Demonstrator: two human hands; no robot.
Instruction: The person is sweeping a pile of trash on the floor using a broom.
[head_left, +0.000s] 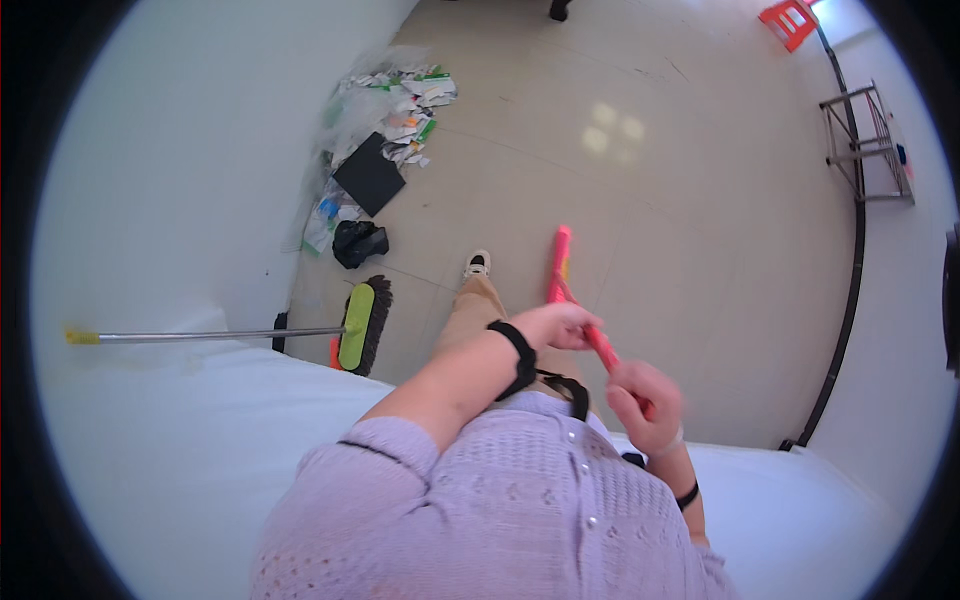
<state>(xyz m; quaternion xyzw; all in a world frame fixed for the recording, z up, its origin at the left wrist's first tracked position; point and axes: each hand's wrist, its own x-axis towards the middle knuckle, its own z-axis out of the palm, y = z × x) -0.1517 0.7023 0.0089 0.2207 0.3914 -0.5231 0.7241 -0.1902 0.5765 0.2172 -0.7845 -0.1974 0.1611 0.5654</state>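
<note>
A pink floor wiper with a narrow bar-shaped head and a forked brace slants across the space before me. My left hand grips its handle just behind the brace. Lower down, my right hand is closed around the same handle and looks slightly blurred; it hides the handle's end. Whether the wiper's head touches the floor cannot be told from this angle.
Torn paper and plastic scraps, a black square sheet and a black plastic bag lie along the left wall. A green-headed broom leans nearby. At right stand a metal stool frame and an orange plastic stool.
</note>
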